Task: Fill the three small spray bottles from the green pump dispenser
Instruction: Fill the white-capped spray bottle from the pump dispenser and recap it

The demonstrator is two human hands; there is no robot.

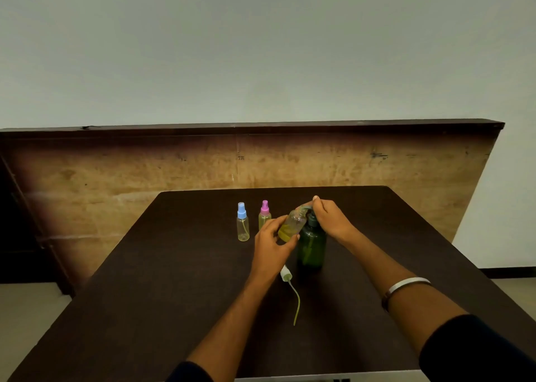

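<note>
Now, step in hand: filling the third small bottle, as I judge it; the uncapped clear plastic spray bottle (292, 225), part full of yellow-green liquid, is held tilted with its open neck at the spout of the dark green translucent pump dispenser (311, 244)
Left hand (272, 244): fingers and thumb curled round the uncapped bottle's lower body, just left of the dispenser
Right hand (330, 219): curled over the dispenser's pump head, gripping and pressing it
Next move: likely more pump strokes with the neck kept under the spout, then refitting the cap
Loose cap: white spray head with its thin yellowish dip tube (290, 290) lies flat, just in front-left of the dispenser
Other bottles: blue-capped clear spray bottle (242, 222) and pink-capped clear spray bottle (264, 215) stand upright left of the dispenser, both capped; levels hard to read
Surface: dark brown wooden table (174, 265)
In the way: nothing blocks the spout; the tilt risks a spill
</note>
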